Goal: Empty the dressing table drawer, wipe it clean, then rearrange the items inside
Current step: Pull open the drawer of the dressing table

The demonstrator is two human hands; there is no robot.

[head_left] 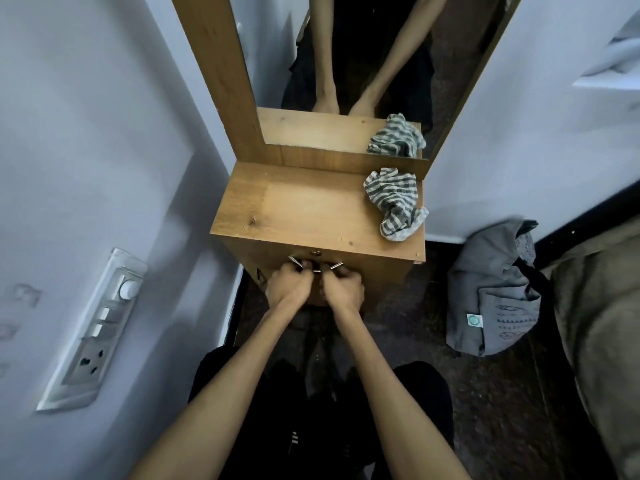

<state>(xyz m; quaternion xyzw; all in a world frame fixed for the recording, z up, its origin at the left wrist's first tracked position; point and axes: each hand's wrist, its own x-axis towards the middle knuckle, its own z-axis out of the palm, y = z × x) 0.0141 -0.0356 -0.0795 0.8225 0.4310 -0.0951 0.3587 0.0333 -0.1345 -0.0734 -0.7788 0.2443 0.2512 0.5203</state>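
Views: one, worn on the head.
Direction: aimed forward and steeply down over both outstretched forearms.
Nearness: the dressing table [311, 209] is seen close, at arm's reach; its top is centred in the frame.
Spread: wide-angle, with wall lines bent at the edges.
Reach: the mirror [346, 64] is taken in at the top, the floor [485, 393] at the bottom.
Shared ground: none, only one view is given.

We see a brown wooden desk [311, 209] with a tall mirror at the back. Its drawer [374, 268] in front is shut and has a shiny metal handle [335, 266]. A crumpled striped cloth [394, 202] lies on the right corner of the top.
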